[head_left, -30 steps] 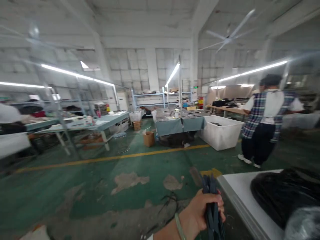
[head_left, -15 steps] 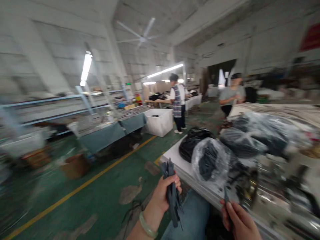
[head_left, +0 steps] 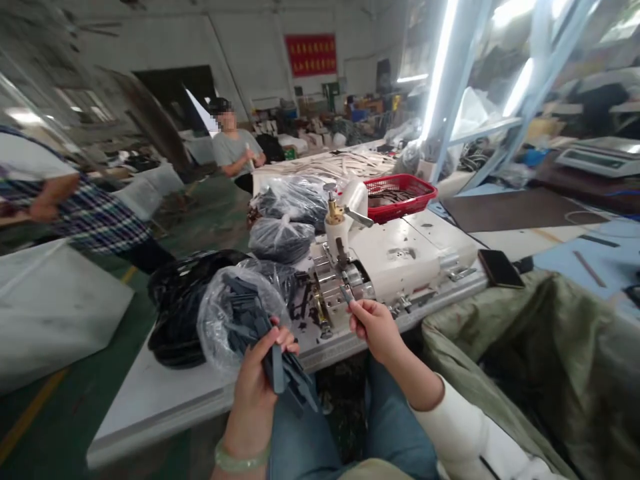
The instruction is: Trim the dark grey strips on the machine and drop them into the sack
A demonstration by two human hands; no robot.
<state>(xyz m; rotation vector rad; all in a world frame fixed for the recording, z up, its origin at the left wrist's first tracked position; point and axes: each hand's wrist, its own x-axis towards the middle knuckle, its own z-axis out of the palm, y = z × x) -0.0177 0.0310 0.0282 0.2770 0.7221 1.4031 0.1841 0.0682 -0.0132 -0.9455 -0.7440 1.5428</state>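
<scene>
In my left hand (head_left: 265,357) is a bundle of dark grey strips (head_left: 287,377), gripped over my lap with the ends fanning out. My right hand (head_left: 373,327) pinches one narrow grey strip (head_left: 346,294), its tip at the metal rollers of a white machine (head_left: 395,253). Whether the strip touches the rollers I cannot tell. Behind my left hand lies an opened clear plastic bag (head_left: 213,327) with more grey strips in it. Beside that bag sits a black plastic bag (head_left: 180,333).
Filled clear bags (head_left: 283,240) and a red basket (head_left: 425,190) of strips stand behind the machine. A phone (head_left: 500,268) lies at the table's right, above green cloth (head_left: 560,333). One person (head_left: 235,150) sits across; another (head_left: 90,200) stands at left by a white bin (head_left: 55,313).
My view has swung right, bringing the machine and red basket into full sight. My right hand has brought its strip to the machine's rollers; the left still holds the bundle.
</scene>
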